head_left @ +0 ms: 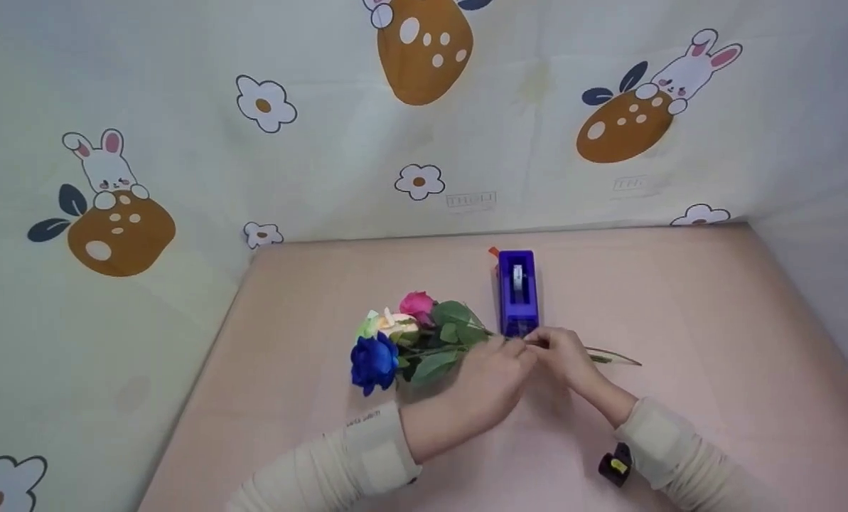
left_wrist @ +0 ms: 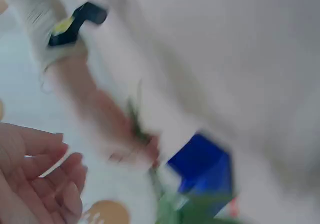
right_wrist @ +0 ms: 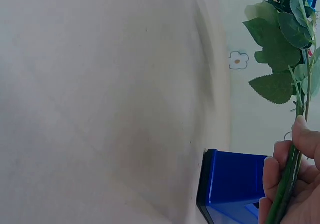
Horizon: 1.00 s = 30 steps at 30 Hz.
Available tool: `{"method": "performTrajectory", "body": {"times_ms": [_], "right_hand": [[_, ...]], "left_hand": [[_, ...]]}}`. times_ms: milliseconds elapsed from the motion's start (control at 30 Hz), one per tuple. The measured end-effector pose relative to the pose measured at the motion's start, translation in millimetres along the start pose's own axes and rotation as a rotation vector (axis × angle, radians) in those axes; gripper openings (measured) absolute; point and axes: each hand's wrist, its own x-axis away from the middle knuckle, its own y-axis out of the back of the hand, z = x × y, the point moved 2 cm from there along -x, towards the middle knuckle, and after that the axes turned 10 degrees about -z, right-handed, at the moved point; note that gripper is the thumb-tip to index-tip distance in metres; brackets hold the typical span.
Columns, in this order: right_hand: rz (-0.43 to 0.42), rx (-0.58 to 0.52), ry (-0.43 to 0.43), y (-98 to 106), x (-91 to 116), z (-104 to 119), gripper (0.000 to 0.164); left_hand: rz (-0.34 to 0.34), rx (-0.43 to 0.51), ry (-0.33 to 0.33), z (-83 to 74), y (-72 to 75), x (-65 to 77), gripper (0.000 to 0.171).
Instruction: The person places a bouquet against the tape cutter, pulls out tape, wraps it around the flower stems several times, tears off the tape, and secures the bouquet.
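My right hand (head_left: 567,359) grips the green stems (right_wrist: 291,176) of a bunch of artificial roses, thumb on one side and fingers round the other. In the head view the bunch points left, with a blue rose (head_left: 374,363), a cream rose (head_left: 396,323) and a pink rose (head_left: 417,306); bare stem ends (head_left: 614,355) stick out right of the hand. My left hand (left_wrist: 42,179) has loosely bent fingers and nothing between them. From the head it overlaps the leaves (head_left: 434,366) and stems. A blue tape dispenser (head_left: 518,291) stands just beyond both hands.
A pink-beige cloth (head_left: 288,441) covers the table. Behind it hangs a pale curtain (head_left: 338,163) printed with rabbits and flowers. An orange tab (head_left: 494,252) shows beside the dispenser's far end. A small black device (head_left: 615,466) with a yellow mark sits at the right cuff.
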Motion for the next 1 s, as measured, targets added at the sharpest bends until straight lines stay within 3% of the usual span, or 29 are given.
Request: {"method": "performTrajectory", "body": {"times_ms": [67,167,233,367,467,533,667,833,900,1000], "right_hand": [[-0.008,0.011,-0.001,-1,0,0,0.008],[-0.017,0.017,-0.002,-4,1,-1,0.008],[-0.027,0.017,0.002,-7,1,-1,0.006],[-0.058,0.057,0.023,-11,4,0,0.004],[-0.078,0.104,0.047,-14,7,4,0.006],[-0.078,0.128,0.072,-14,7,6,0.008],[-0.013,0.170,0.115,-12,4,6,0.011],[0.143,0.242,0.186,-2,-5,-2,0.014],[0.227,0.253,0.224,2,-8,-7,0.019],[0.337,0.250,0.274,5,-11,-14,0.025]], "left_hand": [[0.016,-0.134,0.026,9.7,2.4,-13.0,0.014],[0.202,-0.246,0.054,23.3,-14.6,-23.8,0.017],[0.328,-0.261,0.050,29.7,-31.4,-25.2,0.019],[0.474,-0.113,0.042,40.2,-54.9,-25.4,0.021],[0.567,0.045,0.073,46.6,-58.6,-28.3,0.022],[0.599,0.089,0.081,49.3,-59.7,-30.1,0.020],[0.561,0.035,0.029,51.6,-63.2,-27.7,0.021],[0.432,-0.087,-0.065,55.3,-69.2,-16.6,0.021],[0.338,-0.152,-0.120,57.2,-71.6,-10.5,0.016],[0.120,-0.243,-0.219,59.5,-76.0,-1.6,0.009]]}}
